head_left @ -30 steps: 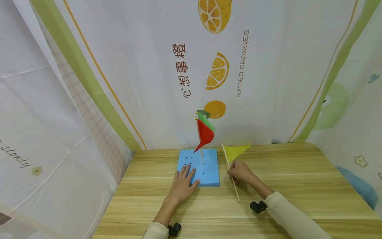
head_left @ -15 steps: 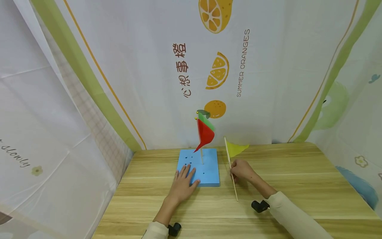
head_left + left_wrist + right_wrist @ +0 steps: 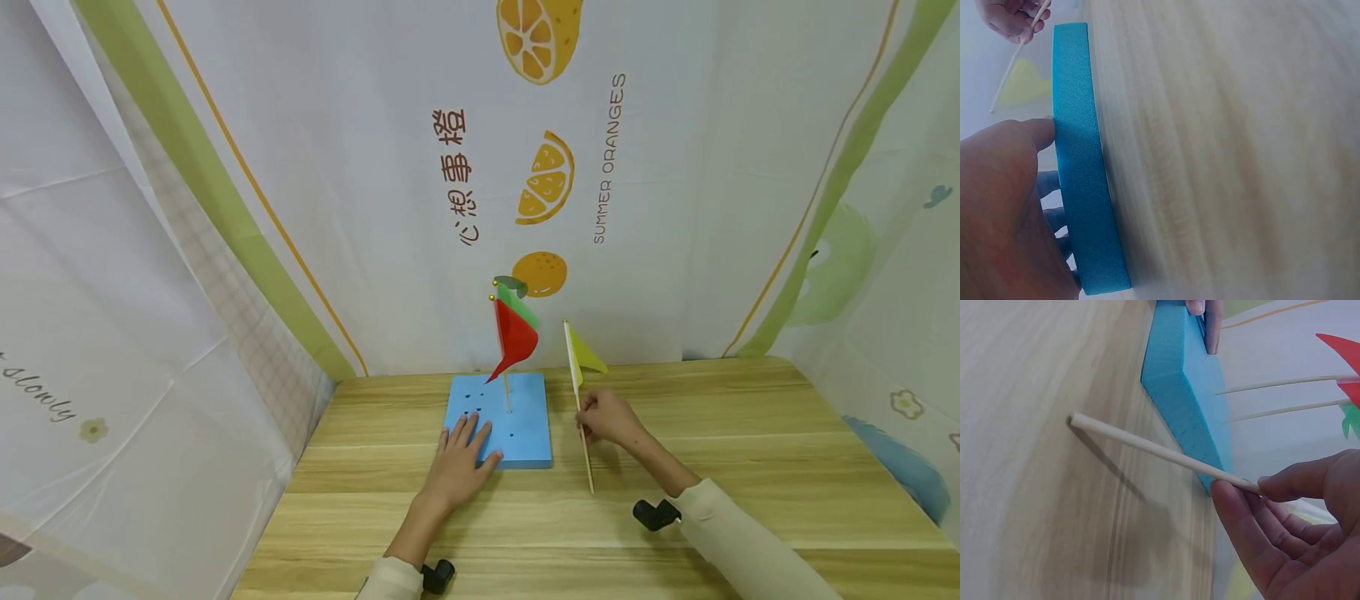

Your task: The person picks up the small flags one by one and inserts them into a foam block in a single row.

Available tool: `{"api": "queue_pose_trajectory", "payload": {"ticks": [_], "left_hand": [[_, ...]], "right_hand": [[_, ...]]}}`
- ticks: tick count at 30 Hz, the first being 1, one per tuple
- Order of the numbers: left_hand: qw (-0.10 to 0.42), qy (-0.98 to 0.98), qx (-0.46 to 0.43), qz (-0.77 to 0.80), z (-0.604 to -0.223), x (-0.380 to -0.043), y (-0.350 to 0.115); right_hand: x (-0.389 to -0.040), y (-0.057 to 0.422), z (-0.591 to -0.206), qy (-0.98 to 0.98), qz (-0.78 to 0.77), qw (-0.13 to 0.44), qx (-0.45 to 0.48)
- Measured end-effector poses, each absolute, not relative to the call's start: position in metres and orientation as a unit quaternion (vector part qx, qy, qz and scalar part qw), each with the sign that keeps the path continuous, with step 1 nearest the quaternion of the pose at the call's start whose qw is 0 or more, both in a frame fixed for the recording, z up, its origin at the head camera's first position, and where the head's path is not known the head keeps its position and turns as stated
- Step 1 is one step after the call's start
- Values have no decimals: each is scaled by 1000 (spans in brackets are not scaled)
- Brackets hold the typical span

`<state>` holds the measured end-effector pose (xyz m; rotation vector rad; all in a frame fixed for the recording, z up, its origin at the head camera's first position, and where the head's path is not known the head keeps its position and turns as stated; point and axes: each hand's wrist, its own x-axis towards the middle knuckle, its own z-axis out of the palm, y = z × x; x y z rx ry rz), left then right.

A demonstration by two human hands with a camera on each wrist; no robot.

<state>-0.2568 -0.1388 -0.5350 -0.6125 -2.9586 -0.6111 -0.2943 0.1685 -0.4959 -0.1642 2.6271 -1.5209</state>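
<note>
My left hand (image 3: 456, 471) lies with fingers spread on the front left of a blue foam block (image 3: 528, 450), its thumb near the front edge. In the right wrist view, two sticks rise from the block. They carry a red flag (image 3: 516, 331) and, behind it, a green flag (image 3: 523, 307). To the right of the block, my right hand (image 3: 609, 418) pinches the wooden stick of a yellow flag (image 3: 587, 350) between thumb and fingers. The stick's lower end (image 3: 1079, 420) is close to the tabletop; whether it touches, I cannot tell.
Several small dark holes (image 3: 478, 409) mark the block's top. The wooden table (image 3: 360, 500) extends around the block on both sides and in front. A printed white curtain (image 3: 405, 250) hangs behind the table.
My right hand has raised the yellow flag and brought its stick closer to upright, with the top moving up. The left hand has stayed on the block.
</note>
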Motion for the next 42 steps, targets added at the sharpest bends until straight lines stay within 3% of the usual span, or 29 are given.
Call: {"api": "queue_pose_trajectory", "payload": {"ticks": [24, 42], "left_hand": [[32, -958, -202, -201, -536, -256, -139], [32, -958, -200, -202, -536, -257, -139]], "right_hand": [[-295, 173, -478, 850, -517, -54, -88], [-295, 177, -468, 859, -499, -70, -90]]}}
